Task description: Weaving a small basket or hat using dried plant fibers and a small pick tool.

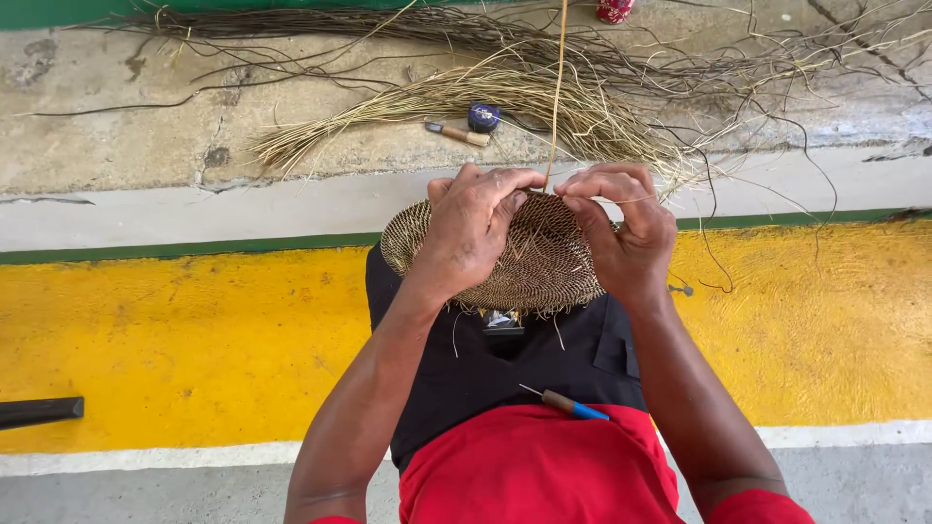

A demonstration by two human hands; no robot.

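We noted dark bar [39,411] lying on yellow floor band [175,340], far left. Left hand [473,233] lay closed over woven disc [529,262], fingers pressing rim, seemingly to steady it. Disc rested on black cloth [485,364] over lap, close to work. Right hand [626,233] pinched pale strand [556,97] at disc edge, strand rising taut. Awl [573,405] sat on cloth, within reach. Behind, straw bundle [505,102], small knife [458,133], blue spool [483,117] lay on concrete ledge [116,136].

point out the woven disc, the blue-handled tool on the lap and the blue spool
woven disc [539,262], head view, bare middle of the weave
blue-handled tool [573,406], head view, its handle
blue spool [483,117], head view, its top
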